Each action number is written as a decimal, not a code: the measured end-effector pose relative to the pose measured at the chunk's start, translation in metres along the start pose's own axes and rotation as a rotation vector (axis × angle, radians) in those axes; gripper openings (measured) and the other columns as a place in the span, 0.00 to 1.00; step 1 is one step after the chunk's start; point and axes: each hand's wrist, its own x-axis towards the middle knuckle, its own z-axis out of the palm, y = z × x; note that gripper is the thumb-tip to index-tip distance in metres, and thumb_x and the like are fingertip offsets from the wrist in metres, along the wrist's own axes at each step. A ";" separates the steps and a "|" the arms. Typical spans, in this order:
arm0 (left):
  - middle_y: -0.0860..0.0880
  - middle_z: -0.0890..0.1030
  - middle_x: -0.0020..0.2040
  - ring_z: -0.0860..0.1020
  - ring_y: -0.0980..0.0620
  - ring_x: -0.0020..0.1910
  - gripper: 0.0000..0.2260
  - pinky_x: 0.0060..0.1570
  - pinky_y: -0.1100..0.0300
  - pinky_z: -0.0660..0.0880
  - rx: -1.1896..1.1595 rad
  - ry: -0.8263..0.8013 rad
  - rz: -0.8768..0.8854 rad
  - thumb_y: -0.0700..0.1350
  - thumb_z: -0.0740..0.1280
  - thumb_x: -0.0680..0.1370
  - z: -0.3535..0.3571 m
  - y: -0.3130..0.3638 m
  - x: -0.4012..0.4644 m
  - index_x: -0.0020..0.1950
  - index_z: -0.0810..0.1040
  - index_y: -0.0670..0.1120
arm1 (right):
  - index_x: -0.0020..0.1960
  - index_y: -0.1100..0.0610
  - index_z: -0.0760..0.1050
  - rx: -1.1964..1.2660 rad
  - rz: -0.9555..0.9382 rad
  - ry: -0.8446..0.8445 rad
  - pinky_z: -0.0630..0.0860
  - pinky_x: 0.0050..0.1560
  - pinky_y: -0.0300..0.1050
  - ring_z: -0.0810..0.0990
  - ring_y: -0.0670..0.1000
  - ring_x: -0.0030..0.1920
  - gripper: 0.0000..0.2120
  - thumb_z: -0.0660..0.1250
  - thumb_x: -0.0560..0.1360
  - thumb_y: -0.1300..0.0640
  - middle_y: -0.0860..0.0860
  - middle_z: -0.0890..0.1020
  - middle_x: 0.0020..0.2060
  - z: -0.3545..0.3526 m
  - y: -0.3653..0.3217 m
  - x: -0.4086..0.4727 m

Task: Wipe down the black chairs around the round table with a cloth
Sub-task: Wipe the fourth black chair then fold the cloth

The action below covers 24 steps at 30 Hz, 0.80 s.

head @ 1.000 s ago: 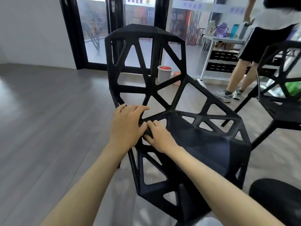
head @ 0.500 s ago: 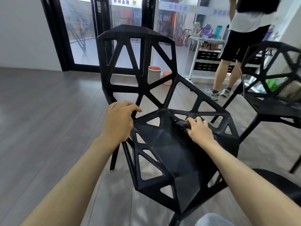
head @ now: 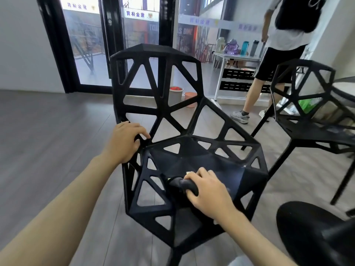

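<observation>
A grey wood-plank floor (head: 48,141) spreads wide and bare to the left of the black lattice chair (head: 178,150), which stands in the middle of the view with its backrest toward the glass doors (head: 92,45) and its seat facing the viewer. To the right of that chair stands a second black chair (head: 315,120) of the same open triangular pattern, well apart from it, with a strip of floor between the two; behind it a grey round surface (head: 345,87) shows only at its edge. Beyond the middle chair's right side a person in black shorts (head: 276,60) stands next to a white surface (head: 236,56) carrying bottles. A round black stool seat (head: 311,233) sits near the middle chair's front right corner. Seen through the backrest openings are a grey bucket (head: 175,94) and a smaller pink bucket (head: 190,98) on the floor. The left hand (head: 124,143) grips the chair's left rear frame where seat meets back, its fingers (head: 142,132) curled over the strut. The right hand (head: 207,191) presses down on the front left part of the seat, its fingers (head: 194,176) bent around a bunched dark cloth (head: 182,186), which lies on the seat just inside the front left edge.
</observation>
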 end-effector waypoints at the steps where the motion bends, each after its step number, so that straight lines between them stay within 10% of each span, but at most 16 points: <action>1: 0.54 0.84 0.57 0.78 0.47 0.65 0.16 0.77 0.48 0.60 0.008 -0.015 0.013 0.32 0.72 0.75 -0.001 -0.009 0.004 0.53 0.85 0.53 | 0.62 0.39 0.70 0.006 -0.025 0.019 0.77 0.46 0.45 0.71 0.48 0.55 0.16 0.63 0.76 0.40 0.42 0.71 0.53 0.000 -0.006 -0.003; 10: 0.46 0.82 0.63 0.74 0.40 0.69 0.22 0.75 0.46 0.66 -0.086 0.046 -0.088 0.38 0.66 0.81 -0.002 -0.023 0.015 0.76 0.72 0.46 | 0.68 0.42 0.74 -0.156 0.173 0.090 0.75 0.58 0.54 0.74 0.54 0.63 0.22 0.68 0.76 0.39 0.46 0.76 0.61 -0.002 0.064 0.032; 16: 0.37 0.62 0.80 0.60 0.38 0.80 0.29 0.79 0.43 0.61 -0.027 0.107 -0.261 0.45 0.64 0.84 0.009 0.009 -0.024 0.82 0.59 0.36 | 0.60 0.38 0.78 0.057 0.531 0.166 0.57 0.74 0.67 0.52 0.62 0.80 0.17 0.77 0.72 0.43 0.56 0.57 0.80 -0.020 0.186 0.034; 20: 0.39 0.47 0.85 0.54 0.37 0.82 0.35 0.77 0.42 0.62 -0.149 0.095 -0.525 0.49 0.63 0.85 0.016 0.044 -0.055 0.85 0.48 0.40 | 0.53 0.42 0.79 0.537 0.446 0.066 0.71 0.57 0.48 0.78 0.59 0.63 0.18 0.82 0.68 0.51 0.53 0.81 0.58 -0.039 0.215 0.044; 24: 0.40 0.47 0.85 0.57 0.35 0.81 0.39 0.74 0.37 0.66 -0.163 0.081 -0.659 0.53 0.63 0.84 0.017 0.061 -0.057 0.85 0.44 0.43 | 0.56 0.50 0.81 0.662 0.479 0.138 0.73 0.52 0.45 0.81 0.54 0.56 0.19 0.83 0.68 0.56 0.47 0.83 0.49 -0.033 0.213 0.042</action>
